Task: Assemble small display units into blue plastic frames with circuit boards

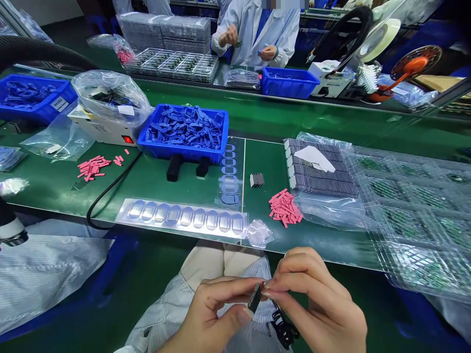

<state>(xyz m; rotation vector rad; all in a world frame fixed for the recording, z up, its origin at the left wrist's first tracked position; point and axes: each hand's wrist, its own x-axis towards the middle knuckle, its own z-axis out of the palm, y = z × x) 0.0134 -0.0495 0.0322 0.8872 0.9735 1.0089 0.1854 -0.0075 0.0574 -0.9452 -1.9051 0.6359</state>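
Note:
Low in the head view, over my lap, my left hand [209,314] and my right hand [316,304] meet on a small dark flat part [254,297]. Both hands pinch it between thumb and fingertips. A black clip-like piece [283,328] hangs just under my right hand. On the green table ahead lie a pile of pink strips [284,208], a small finned dark block [256,180] and a blue bin of blue plastic parts [184,128]. A clear strip of oval pads [184,215] lies along the near edge.
A bag of dark finned parts [320,169] and clear trays of green boards [415,215] lie at right. A white box with a red switch [105,130], bags and another blue bin [31,95] are at left. A person in a white coat [257,29] works across the belt.

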